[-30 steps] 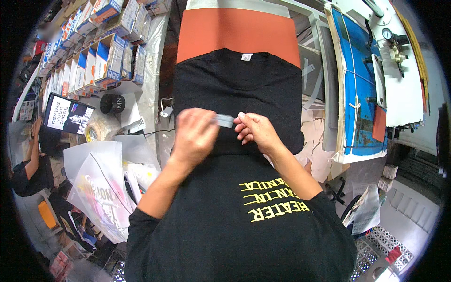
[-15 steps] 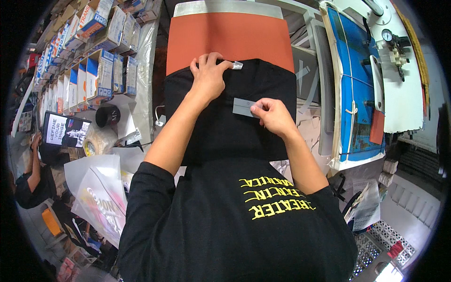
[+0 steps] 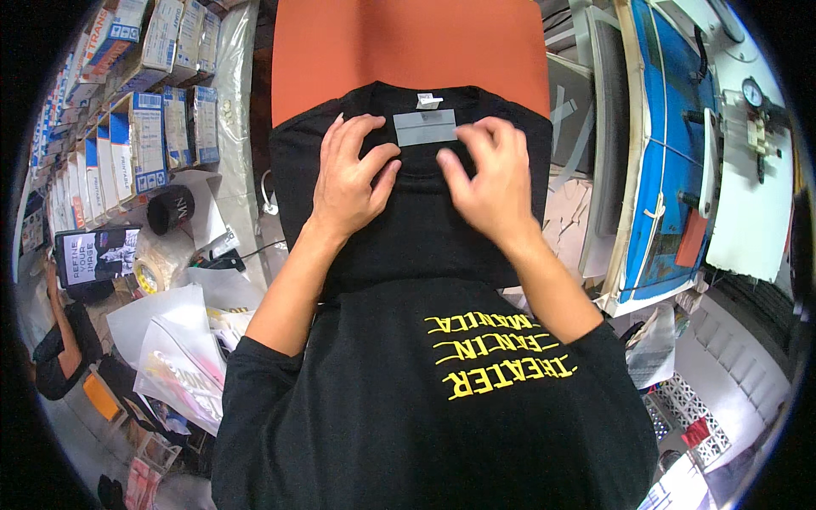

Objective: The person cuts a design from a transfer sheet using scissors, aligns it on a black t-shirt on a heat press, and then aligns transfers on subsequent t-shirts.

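Observation:
A black T-shirt (image 3: 399, 229) lies spread over an orange platen (image 3: 408, 47), its neckline facing away from me. On the shirt, just below the white neck tag (image 3: 429, 101), rests a small grey translucent film rectangle (image 3: 418, 129), tilted slightly. To its left, my left hand (image 3: 350, 178) is over the shirt with the fingers curved and apart, holding nothing. My right hand (image 3: 497, 174) is at the film's right edge, thumb and fingers spread. Whether its fingertips touch that edge, I cannot tell.
Cardboard boxes (image 3: 146, 140) line the left side, near a black cup (image 3: 170, 210), a tablet (image 3: 98, 255) and clear printed sheets (image 3: 178, 357). Machinery with a blue panel (image 3: 667, 170) and a pressure gauge (image 3: 752, 92) stands at right. Another person's arm (image 3: 64, 327) shows far left.
My right hand has carried the film up to below the neck tag and loosened its pinch. My left hand has come off the collar onto the shirt's left side. The view has shifted.

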The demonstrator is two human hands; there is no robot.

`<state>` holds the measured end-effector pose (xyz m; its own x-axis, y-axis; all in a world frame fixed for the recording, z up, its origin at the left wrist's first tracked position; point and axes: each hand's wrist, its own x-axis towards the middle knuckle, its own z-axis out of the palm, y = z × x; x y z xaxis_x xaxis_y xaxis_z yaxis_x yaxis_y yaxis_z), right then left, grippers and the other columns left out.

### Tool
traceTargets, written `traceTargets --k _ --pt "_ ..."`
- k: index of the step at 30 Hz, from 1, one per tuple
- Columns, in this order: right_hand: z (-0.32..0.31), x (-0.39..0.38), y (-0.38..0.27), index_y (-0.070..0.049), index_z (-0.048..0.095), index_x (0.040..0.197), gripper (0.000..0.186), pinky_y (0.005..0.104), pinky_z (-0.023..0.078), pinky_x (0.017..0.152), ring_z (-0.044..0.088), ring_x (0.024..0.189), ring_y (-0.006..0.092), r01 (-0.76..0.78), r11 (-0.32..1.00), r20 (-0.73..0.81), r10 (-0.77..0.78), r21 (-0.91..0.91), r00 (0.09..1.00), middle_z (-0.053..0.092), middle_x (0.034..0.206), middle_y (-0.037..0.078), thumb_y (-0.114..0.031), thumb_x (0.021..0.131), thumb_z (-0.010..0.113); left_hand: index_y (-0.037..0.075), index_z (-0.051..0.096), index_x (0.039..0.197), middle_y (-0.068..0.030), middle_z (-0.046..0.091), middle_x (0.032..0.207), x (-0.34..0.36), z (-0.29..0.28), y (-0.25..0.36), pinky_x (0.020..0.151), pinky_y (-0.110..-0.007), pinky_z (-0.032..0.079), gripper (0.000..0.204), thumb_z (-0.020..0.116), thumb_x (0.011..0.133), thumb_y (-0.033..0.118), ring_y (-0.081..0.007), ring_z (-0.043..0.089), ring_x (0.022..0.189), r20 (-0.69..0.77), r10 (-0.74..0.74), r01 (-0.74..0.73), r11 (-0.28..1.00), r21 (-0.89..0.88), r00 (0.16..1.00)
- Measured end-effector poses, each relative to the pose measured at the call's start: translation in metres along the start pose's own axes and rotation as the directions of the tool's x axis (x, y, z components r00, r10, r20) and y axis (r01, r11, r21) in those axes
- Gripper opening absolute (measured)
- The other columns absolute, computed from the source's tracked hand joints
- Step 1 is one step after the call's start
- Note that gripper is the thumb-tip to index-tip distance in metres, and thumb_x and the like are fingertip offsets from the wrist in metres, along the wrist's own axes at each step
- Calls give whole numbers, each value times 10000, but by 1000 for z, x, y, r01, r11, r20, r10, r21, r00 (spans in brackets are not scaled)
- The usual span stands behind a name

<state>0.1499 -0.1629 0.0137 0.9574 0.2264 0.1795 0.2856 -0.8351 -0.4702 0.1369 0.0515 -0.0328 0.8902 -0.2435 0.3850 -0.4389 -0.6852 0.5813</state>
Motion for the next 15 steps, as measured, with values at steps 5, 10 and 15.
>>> traceTargets --k 5,10,15 --pt "31 -26 14 -46 640 873 213 542 322 1048 466 1258 376 92 987 -77 -103 -129 992 556 1287 156 -233 811 720 49 688 846 -189 593 1243 5 2 -3 1108 -564 349 129 759 797 144 -381 540 1227 9 -6 6 1000 -13 1000" --pt "44 -23 21 -82 668 1035 252 530 286 1077 482 1265 318 119 992 -212 -123 -32 970 582 1304 109 -176 805 706 59 688 950 -150 609 1239 3 7 -3 1111 -564 351 214 785 782 149 -348 560 1216 6 7 -7 1000 18 1000" --pt "43 -26 21 -103 691 1167 352 490 267 1089 495 1252 260 163 978 -119 -179 -133 977 623 1266 30 -177 823 701 92 694 1126 -73 645 1233 3 8 1 1129 -564 330 330 762 807 143 -305 563 1235 72 79 -88 987 135 994"
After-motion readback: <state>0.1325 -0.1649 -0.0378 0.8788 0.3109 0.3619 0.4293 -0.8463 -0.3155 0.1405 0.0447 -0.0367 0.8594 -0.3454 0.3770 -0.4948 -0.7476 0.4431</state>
